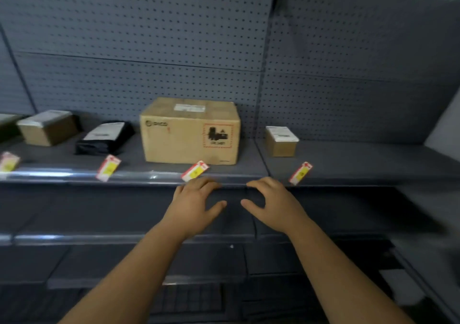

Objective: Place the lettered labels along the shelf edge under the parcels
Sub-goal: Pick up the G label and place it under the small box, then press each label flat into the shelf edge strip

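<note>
1. You cannot read the letters. Each label shows only as a blurred red-and-white tag with a yellow patch.
2. The first label [8, 162] sits at the far left, partly cut off by the frame. Part of another parcel behind it is cut off too and too dark to identify.
3. The print on the parcels is smeared. The big box [190, 131] carries a red-bordered mark and a white slip, neither legible.
4. Your left hand [196, 199] has bent fingers whose tips lie at the shelf edge [124, 175]. Its thumb is spread wide below, and it grips nothing.
5. Your right hand [271, 204] mirrors it, with bent fingers at the edge and the thumb held apart, clamped on nothing. The two hands are near each other but not touching.
6. The third label [195, 170] stands tilted on the edge under the big box, just above your left fingertips. The blur hides whether they touch its lower corner.
7. The fourth label [300, 173] leans on the edge just right of your right hand, apart from it and in front of the small box [281, 140].
8. The second label [108, 168] tilts on the edge below the black bag [104, 137], well left of both hands.
9. The brown box [48, 127] sits behind and to the right of the first label.
</note>
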Available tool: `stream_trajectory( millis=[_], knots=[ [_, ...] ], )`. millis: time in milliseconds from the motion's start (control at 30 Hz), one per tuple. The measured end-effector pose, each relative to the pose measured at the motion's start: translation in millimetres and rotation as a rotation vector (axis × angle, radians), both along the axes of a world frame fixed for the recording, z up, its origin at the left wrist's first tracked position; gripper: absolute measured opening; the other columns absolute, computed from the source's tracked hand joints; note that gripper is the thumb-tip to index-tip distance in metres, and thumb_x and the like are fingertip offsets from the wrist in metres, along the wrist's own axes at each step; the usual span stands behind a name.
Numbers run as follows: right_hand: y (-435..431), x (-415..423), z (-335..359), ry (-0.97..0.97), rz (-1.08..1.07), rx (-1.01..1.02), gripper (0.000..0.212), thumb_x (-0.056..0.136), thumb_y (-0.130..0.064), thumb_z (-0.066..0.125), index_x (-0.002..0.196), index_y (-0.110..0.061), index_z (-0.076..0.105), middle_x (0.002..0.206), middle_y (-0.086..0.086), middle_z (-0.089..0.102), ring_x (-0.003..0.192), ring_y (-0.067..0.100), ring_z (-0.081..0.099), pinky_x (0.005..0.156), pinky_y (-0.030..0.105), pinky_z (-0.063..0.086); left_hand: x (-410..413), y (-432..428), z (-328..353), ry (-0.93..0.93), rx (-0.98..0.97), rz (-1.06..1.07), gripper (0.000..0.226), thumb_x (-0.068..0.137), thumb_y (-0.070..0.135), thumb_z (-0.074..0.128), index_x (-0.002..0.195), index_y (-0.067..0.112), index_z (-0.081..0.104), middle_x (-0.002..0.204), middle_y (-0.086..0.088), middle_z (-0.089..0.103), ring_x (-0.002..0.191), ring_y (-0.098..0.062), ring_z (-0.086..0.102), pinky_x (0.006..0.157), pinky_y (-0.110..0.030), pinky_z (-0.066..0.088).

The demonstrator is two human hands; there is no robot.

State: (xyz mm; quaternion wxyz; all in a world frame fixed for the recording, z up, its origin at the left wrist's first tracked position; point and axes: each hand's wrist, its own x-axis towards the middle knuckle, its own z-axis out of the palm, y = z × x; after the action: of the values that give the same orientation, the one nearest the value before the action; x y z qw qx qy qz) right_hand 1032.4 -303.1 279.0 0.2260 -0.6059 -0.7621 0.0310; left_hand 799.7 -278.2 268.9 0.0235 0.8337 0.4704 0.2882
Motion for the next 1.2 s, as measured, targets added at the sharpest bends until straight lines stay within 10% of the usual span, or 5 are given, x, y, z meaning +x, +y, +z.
stream_trajectory(
  millis=[1200],
  knots=[
    [108.6, -770.2, 5.9, 0.179, 0.955, 0.003, 0.053, 0.086, -0.059, 0.053, 0.133, -0.034, 0.05, 0.131, -0.013, 0.044, 0.122, 0.008, 0.042, 0.098, 0.034, 0.043, -692.5, -77.4, 6.3, 0.003, 0.069, 0.991, 0.053, 0.083, 0.062, 0.041, 0.126, 0.032, 0.05, 0.133, 0.013, 0.047, 0.125, -0.011, 0.038, 0.102, -0.039, 0.03]
  ],
)
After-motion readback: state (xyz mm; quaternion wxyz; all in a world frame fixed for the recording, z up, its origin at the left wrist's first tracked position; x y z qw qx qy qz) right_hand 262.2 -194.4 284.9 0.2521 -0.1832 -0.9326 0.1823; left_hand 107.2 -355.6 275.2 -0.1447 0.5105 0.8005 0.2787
